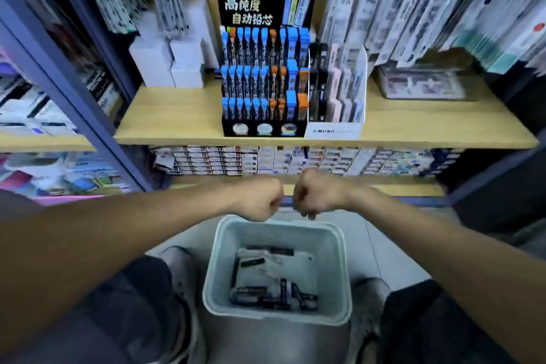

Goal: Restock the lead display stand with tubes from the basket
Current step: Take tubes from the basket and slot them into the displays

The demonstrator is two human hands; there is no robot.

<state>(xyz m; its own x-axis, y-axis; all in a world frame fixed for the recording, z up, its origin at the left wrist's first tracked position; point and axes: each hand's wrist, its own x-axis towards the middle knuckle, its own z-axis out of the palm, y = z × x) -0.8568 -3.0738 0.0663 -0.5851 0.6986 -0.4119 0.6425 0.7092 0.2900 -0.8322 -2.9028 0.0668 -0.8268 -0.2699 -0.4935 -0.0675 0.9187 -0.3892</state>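
Both hands are held out over the far rim of the basket (274, 270), knuckles almost meeting. The left hand (260, 199) and the right hand (314, 193) are each curled into a fist; nothing can be seen in either grip. The basket sits on the floor between the person's knees, with dark lead tubes (273, 294) lying loose at its bottom. The display stand (264, 68) is on the wooden shelf (171, 118) above, its three tiers filled with blue- and orange-capped tubes. A white MONO box (336, 97) touches its right side.
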